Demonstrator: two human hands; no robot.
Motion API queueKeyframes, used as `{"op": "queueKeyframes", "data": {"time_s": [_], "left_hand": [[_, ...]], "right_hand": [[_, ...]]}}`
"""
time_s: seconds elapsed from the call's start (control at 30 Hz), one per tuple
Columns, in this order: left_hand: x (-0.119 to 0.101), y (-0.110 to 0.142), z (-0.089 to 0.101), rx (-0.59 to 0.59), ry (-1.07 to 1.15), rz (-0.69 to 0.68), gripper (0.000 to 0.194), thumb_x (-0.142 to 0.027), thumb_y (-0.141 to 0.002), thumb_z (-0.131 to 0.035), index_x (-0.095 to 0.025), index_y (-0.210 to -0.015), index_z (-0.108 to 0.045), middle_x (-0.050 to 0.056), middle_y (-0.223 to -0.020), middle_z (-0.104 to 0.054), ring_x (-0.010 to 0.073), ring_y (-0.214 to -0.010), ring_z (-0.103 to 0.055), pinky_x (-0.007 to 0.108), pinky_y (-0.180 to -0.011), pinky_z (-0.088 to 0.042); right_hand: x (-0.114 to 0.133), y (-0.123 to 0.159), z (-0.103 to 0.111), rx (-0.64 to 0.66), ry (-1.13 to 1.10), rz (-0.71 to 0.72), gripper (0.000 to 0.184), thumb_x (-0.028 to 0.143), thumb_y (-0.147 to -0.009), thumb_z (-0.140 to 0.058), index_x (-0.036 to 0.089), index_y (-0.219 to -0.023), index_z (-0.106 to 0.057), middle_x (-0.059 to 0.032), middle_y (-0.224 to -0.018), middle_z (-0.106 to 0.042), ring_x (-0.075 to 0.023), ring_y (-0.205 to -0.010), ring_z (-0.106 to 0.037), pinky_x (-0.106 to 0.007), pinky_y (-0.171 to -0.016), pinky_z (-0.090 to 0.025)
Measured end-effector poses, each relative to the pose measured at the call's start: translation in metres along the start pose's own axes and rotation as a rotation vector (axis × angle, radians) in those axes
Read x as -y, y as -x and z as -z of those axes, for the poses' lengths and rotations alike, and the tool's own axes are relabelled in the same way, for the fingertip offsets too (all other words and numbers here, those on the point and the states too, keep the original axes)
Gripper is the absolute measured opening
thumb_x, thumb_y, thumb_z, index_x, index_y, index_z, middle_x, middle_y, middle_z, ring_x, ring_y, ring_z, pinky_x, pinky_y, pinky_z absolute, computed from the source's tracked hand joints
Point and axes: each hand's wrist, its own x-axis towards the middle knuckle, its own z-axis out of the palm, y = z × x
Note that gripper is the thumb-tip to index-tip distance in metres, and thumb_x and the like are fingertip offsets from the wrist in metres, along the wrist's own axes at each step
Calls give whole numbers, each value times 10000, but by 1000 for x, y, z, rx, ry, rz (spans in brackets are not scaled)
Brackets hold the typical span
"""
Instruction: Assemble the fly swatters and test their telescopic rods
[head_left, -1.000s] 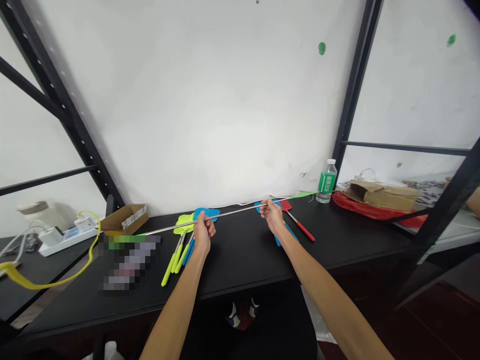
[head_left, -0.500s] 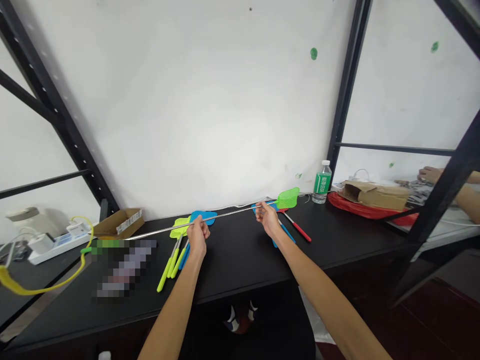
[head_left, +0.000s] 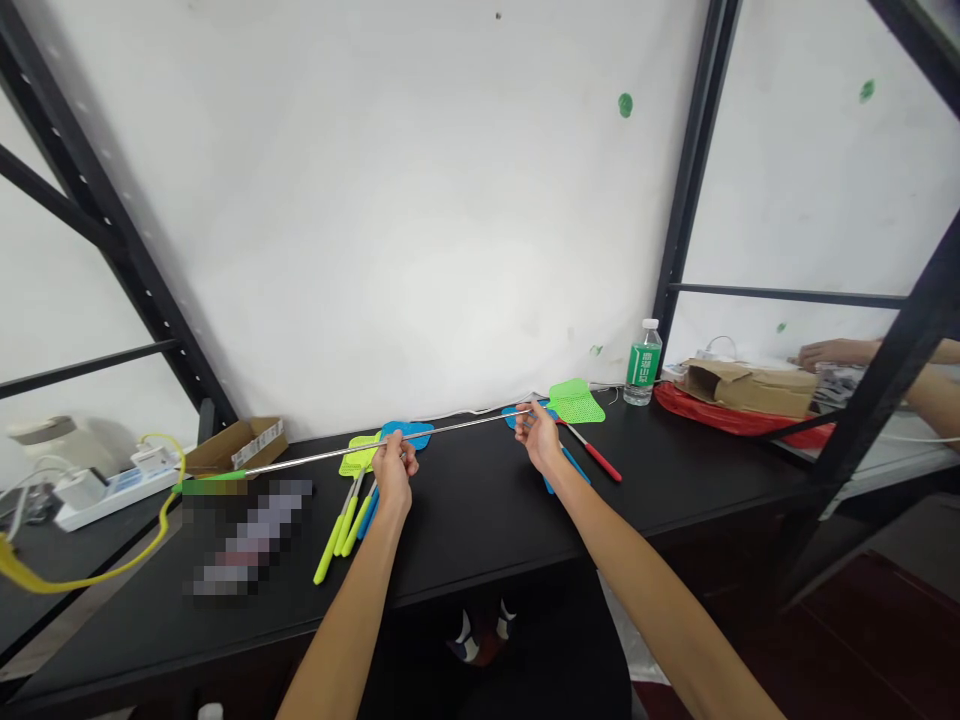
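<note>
I hold a long extended fly swatter above the black table [head_left: 480, 530]. Its thin metal rod [head_left: 457, 430] runs between my hands, its green head [head_left: 575, 402] sticks out on the right, and its green handle end [head_left: 214, 480] is far left. My left hand [head_left: 394, 470] is closed round the rod near the middle. My right hand [head_left: 540, 440] pinches the rod just behind the green head. Under my left hand lie several yellow-green and blue swatters [head_left: 352, 510]. Beneath my right hand lie a red-handled swatter [head_left: 596, 458] and a blue one [head_left: 559, 475].
A green-labelled water bottle [head_left: 643, 362] stands at the back right. Beside it are a torn cardboard piece on red material [head_left: 750, 385] and another person's hand [head_left: 829, 352]. An open small box [head_left: 236, 445] and a power strip [head_left: 112, 485] sit at left. Black rack posts [head_left: 686, 190] frame the table.
The green head has turned from edge-on to flat and moved left toward my right hand; the rod between my hands has shifted slightly left. The other person's hand came into view at right.
</note>
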Motion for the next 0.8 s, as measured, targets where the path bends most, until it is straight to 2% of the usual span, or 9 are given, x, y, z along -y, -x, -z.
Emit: {"op": "queueKeyframes", "data": {"time_s": [0.1, 0.17, 0.23, 0.3, 0.47, 0.53, 0.7, 0.8], "left_hand": [[5, 4, -3, 169, -119, -15, 370, -455, -796, -655, -193, -660, -432, -67, -513, -422, 52, -399, -348, 180, -380, -260], [8, 8, -6, 305, -194, 22, 357, -492, -811, -638, -184, -699, -496, -55, -501, -452, 60, -392, -366, 184, -380, -261], [11, 10, -8, 383, -239, 69, 356, -517, -818, -622, -175, -752, -548, -46, -493, -477, 68, -386, -384, 188, -381, -271], [13, 8, -7, 352, -237, 91, 377, -539, -823, -599, -171, -750, -562, -42, -478, -478, 74, -377, -388, 193, -379, -281], [10, -1, 2, 65, -92, 47, 428, -565, -867, -482, -193, -653, -482, -45, -456, -428, 81, -370, -362, 201, -357, -271], [9, -1, 3, 47, -74, 27, 411, -545, -875, -473, -200, -652, -465, -48, -462, -417, 81, -375, -352, 199, -353, -261], [8, 4, -2, 129, -112, 46, 402, -530, -878, -466, -200, -647, -461, -47, -459, -407, 84, -380, -356, 206, -365, -280], [7, 4, -3, 73, -92, 27, 379, -505, -864, -475, -200, -640, -457, -49, -483, -405, 82, -381, -349, 211, -354, -260]], "right_hand": [[-1, -2, 1, -27, -18, 20, 389, 587, -798, -610, 202, -747, -635, 12, -541, -500, -109, -463, -459, -231, -411, -354], [-1, -3, 2, -50, -28, 30, 420, 619, -808, -590, 207, -729, -621, 24, -512, -460, -106, -443, -436, -235, -407, -348], [-1, -6, 4, -88, -52, 44, 436, 628, -824, -566, 209, -707, -599, 34, -495, -430, -101, -431, -415, -235, -403, -339], [1, -8, 6, -150, -102, 70, 435, 610, -854, -537, 207, -694, -576, 43, -485, -405, -92, -423, -397, -228, -400, -328], [6, -9, 10, -289, -218, 118, 411, 542, -917, -481, 200, -697, -537, 71, -457, -350, -74, -391, -355, -217, -401, -314], [6, -9, 11, -295, -233, 120, 399, 522, -928, -472, 199, -703, -536, 74, -456, -347, -76, -386, -350, -219, -397, -309], [6, -10, 12, -327, -257, 108, 380, 465, -962, -413, 201, -715, -529, 79, -451, -330, -76, -372, -338, -216, -392, -303], [6, -10, 13, -311, -237, 116, 375, 458, -959, -411, 198, -716, -529, 77, -450, -332, -75, -372, -333, -212, -389, -297]]}}
